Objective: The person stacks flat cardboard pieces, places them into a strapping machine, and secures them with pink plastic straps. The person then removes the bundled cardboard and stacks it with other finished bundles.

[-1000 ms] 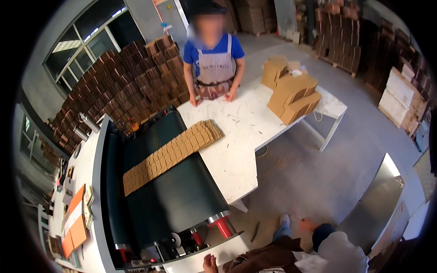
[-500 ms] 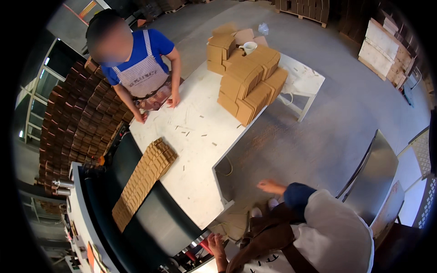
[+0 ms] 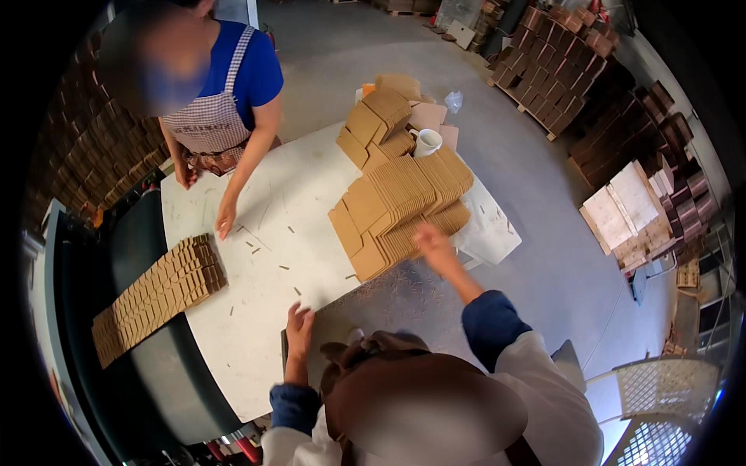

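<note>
Workshop, grey floor [image 3: 536, 260]; clock positions taken from the wearer's body.

One o'clock, far: bundled brown board [image 3: 544, 74] on a pallet.
Between one and two: pale panel [image 3: 618, 203], leaning.
Three o'clock: perforated chair back [image 3: 668, 384].
Nine o'clock: dark conveyor belt [image 3: 109, 396].
Ten to twelve: white table [image 3: 256, 307], strewn with small cardboard scraps [image 3: 285, 268].
Between nine and ten: row of cardboard pieces [image 3: 159, 295], overlapping, lying from belt onto table.
Twelve o'clock: cardboard stack [image 3: 388, 194], cut pieces piled on the table; white cup [image 3: 429, 147] just behind it.
Eleven o'clock: co-worker [image 3: 256, 81] in blue shirt and checked apron [image 3: 206, 120]; a line of lettering crosses the bib, too soft to read. One co-worker's hand [image 3: 226, 217] is lowered to the table near the row.

Left hand [image 3: 299, 326], ten o'clock: half curled, empty, beside the table's near edge.
Right hand [image 3: 437, 250], twelve o'clock: blurred, in front of the cardboard stack; its opening, and any contact or hold, cannot be told.
</note>
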`<move>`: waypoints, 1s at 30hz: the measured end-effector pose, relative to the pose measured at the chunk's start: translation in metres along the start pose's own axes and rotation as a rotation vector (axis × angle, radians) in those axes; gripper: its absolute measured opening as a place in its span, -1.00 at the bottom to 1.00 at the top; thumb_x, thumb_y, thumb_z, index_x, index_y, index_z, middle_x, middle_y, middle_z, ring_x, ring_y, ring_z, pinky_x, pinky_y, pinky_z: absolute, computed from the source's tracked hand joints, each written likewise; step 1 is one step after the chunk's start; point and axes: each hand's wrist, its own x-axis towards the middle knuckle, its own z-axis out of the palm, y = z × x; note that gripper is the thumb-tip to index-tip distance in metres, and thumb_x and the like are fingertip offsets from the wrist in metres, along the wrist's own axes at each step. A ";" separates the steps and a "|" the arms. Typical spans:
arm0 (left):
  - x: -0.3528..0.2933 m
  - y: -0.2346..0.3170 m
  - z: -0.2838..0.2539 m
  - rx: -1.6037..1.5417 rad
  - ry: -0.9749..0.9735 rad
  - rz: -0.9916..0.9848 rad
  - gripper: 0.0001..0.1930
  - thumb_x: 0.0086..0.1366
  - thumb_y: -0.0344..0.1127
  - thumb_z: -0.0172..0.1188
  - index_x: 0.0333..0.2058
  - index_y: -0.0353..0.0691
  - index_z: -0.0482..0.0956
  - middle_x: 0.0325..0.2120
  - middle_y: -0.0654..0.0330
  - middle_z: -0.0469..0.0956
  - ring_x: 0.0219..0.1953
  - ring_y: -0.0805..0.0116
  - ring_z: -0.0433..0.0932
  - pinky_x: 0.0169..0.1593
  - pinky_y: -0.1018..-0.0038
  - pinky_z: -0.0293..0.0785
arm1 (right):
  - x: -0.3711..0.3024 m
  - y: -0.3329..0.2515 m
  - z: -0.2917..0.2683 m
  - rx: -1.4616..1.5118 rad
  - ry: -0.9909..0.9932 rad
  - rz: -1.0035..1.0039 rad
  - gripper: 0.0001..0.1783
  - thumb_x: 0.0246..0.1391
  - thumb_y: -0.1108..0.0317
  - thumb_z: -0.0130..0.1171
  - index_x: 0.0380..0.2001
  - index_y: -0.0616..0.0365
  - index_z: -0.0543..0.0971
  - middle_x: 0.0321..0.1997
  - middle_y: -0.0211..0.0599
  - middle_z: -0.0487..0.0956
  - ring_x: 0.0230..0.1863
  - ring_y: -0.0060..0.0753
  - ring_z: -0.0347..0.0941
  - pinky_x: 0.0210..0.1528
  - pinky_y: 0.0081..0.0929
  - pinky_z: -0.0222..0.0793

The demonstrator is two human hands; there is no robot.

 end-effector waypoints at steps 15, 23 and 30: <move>0.153 0.099 0.137 0.457 -0.143 0.146 0.18 -0.24 -0.12 0.55 0.27 -0.39 -0.04 0.25 -0.13 0.08 0.29 -0.01 0.11 0.30 0.27 0.11 | 0.205 0.096 -0.082 0.366 -0.470 0.480 -0.33 0.24 -0.18 -0.15 0.06 0.24 0.44 -0.10 -0.22 0.57 -0.16 -0.31 0.54 -0.23 -0.41 0.51; 0.175 0.115 0.135 0.459 -0.319 -0.103 0.10 -0.28 -0.15 0.57 0.22 -0.30 0.10 0.23 -0.07 0.12 0.24 -0.03 0.20 0.22 0.25 0.27 | 0.194 0.090 -0.016 0.032 -0.695 0.022 -0.36 0.32 -0.02 -0.22 0.26 0.24 0.21 0.17 0.02 0.40 0.17 -0.12 0.35 0.19 -0.39 0.19; 0.205 0.095 0.146 0.705 -0.328 0.295 0.36 -0.26 0.08 0.49 0.29 -0.47 -0.29 0.28 -0.30 -0.11 0.32 -0.23 -0.03 0.31 0.23 0.12 | 0.184 0.135 -0.011 0.190 -0.756 0.133 -0.44 0.36 0.19 -0.30 0.32 0.26 0.06 0.19 -0.03 0.40 0.19 -0.18 0.32 0.19 -0.43 0.18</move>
